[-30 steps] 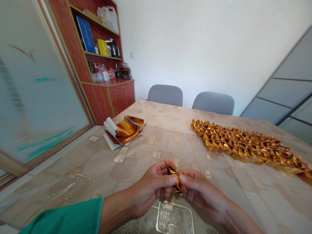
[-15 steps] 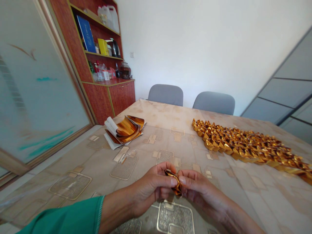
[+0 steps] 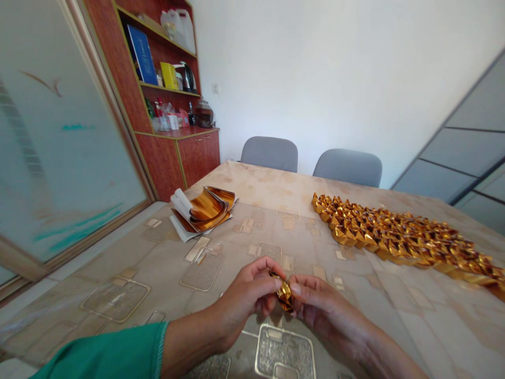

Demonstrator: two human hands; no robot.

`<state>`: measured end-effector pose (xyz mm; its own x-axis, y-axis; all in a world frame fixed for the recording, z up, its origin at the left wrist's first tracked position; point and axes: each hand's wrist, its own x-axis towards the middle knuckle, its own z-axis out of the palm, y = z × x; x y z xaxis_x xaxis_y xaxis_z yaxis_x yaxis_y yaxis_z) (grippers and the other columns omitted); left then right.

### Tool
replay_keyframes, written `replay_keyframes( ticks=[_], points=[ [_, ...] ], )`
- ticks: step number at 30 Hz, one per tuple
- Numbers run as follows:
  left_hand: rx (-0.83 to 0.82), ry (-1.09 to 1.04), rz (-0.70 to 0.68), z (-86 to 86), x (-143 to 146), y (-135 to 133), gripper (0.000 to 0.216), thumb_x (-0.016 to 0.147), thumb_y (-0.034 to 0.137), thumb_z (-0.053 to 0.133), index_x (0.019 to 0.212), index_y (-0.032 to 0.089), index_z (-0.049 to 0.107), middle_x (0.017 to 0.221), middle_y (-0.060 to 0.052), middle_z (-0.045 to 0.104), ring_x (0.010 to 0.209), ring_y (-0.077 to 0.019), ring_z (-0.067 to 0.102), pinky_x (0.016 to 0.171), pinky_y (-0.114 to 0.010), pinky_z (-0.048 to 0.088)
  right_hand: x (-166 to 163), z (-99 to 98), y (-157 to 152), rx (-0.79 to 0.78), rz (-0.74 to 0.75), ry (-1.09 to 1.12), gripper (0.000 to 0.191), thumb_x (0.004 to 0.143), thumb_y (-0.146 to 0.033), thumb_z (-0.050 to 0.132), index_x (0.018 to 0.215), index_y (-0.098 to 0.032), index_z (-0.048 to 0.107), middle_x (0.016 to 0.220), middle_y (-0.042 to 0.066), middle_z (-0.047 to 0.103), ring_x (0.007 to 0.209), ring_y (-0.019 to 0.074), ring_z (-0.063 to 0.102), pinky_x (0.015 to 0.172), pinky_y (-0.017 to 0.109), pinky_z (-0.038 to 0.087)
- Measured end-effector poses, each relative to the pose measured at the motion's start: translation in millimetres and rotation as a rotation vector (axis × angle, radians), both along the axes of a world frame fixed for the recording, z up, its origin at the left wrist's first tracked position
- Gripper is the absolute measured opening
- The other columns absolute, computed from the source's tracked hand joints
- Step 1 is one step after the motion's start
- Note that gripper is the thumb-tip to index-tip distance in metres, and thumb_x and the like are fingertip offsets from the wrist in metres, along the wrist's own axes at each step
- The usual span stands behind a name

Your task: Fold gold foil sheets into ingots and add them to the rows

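A small folded piece of shiny gold foil paper [image 3: 284,296] is held between both hands, above the near part of the table. My left hand [image 3: 252,287] pinches its left side between thumb and fingers. On the other side, my right hand [image 3: 315,297] grips the paper's right edge with thumb and fingertips. Some of the fingers behind it are hidden. Farther off on the left lies a curled stack of gold foil sheets [image 3: 207,208] with white backing. To the right, rows of folded gold paper pieces [image 3: 394,231] sit packed together.
A patterned tablecloth [image 3: 158,273] covers the table. Two grey chairs [image 3: 270,152] stand at its far side. A red-brown cabinet [image 3: 177,158] with shelves is at the back left, beside a frosted glass door [image 3: 67,137].
The left thumb and fingers have shifted slightly on the folded paper, and more of its bright gold face now shows. Both hands stay in nearly the same place.
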<state>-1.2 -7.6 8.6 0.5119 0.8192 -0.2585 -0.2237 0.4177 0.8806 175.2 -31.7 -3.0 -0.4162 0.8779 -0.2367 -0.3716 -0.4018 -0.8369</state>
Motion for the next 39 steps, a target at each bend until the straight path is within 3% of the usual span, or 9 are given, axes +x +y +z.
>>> replay_keyframes(
  ticks=[11, 17, 23, 29, 35, 39],
  points=[
    [-0.096, 0.001, -0.115, 4.4, -1.9, 0.7, 0.031, 0.063, 0.022, 0.076, 0.087, 0.018, 0.057, 0.067, 0.005, 0.058, 0.046, -0.0035, 0.041, 0.046, -0.018, 0.024, -1.3, -2.0, 0.6, 0.053, 0.061, -0.037, 0.025, 0.078, -0.04, 0.078, 0.083, -0.016, 0.075, 0.071, 0.002, 0.065, 0.069, 0.0156, 0.054, 0.07, 0.031, 0.038],
    [-0.228, -0.215, -0.163, 1.3, -5.9, 4.3, 0.041, 0.063, 0.022, 0.084, 0.097, 0.019, 0.06, 0.071, 0.005, 0.058, 0.049, -0.0027, 0.041, 0.049, -0.017, 0.029, 2.5, 3.4, 1.0, -0.032, -0.059, 0.011, 0.024, 0.071, -0.039, 0.084, 0.078, -0.018, 0.074, 0.067, -0.002, 0.059, 0.062, 0.0115, 0.047, 0.065, 0.027, 0.037],
    [-0.118, -0.162, -0.143, 0.4, -5.9, 4.3, 0.038, 0.067, 0.026, 0.084, 0.096, 0.019, 0.061, 0.072, 0.003, 0.06, 0.048, -0.0034, 0.043, 0.047, -0.018, 0.026, 2.0, 4.4, 0.4, -0.028, -0.07, -0.003, 0.027, 0.069, -0.041, 0.085, 0.074, -0.018, 0.073, 0.065, -0.002, 0.058, 0.061, 0.0115, 0.044, 0.063, 0.027, 0.034],
    [-0.169, -0.12, -0.084, 0.3, -1.6, 0.9, 0.037, 0.066, 0.023, 0.08, 0.093, 0.018, 0.057, 0.076, 0.0, 0.066, 0.053, -0.0055, 0.05, 0.05, -0.018, 0.028, -0.4, 1.3, 0.8, 0.029, -0.025, -0.036, 0.029, 0.074, -0.043, 0.081, 0.072, -0.016, 0.07, 0.062, -0.003, 0.054, 0.06, 0.0112, 0.043, 0.061, 0.027, 0.032],
    [-0.106, -0.01, -0.101, -0.6, 0.2, -1.6, 0.033, 0.064, 0.02, 0.073, 0.089, 0.019, 0.053, 0.065, 0.003, 0.061, 0.051, -0.0076, 0.049, 0.047, -0.019, 0.026, -3.4, -0.9, 0.7, 0.034, 0.033, -0.047, 0.028, 0.075, -0.041, 0.081, 0.079, -0.014, 0.073, 0.07, 0.003, 0.065, 0.064, 0.0134, 0.051, 0.065, 0.028, 0.035],
    [-0.187, -0.123, -0.111, 0.9, -3.8, 1.8, 0.036, 0.066, 0.021, 0.08, 0.094, 0.018, 0.056, 0.072, 0.002, 0.062, 0.051, -0.0045, 0.048, 0.05, -0.016, 0.033, -0.7, 0.6, 1.1, 0.011, -0.022, -0.01, 0.025, 0.074, -0.039, 0.082, 0.079, -0.015, 0.075, 0.068, 0.001, 0.063, 0.063, 0.0119, 0.05, 0.064, 0.027, 0.036]
  ],
)
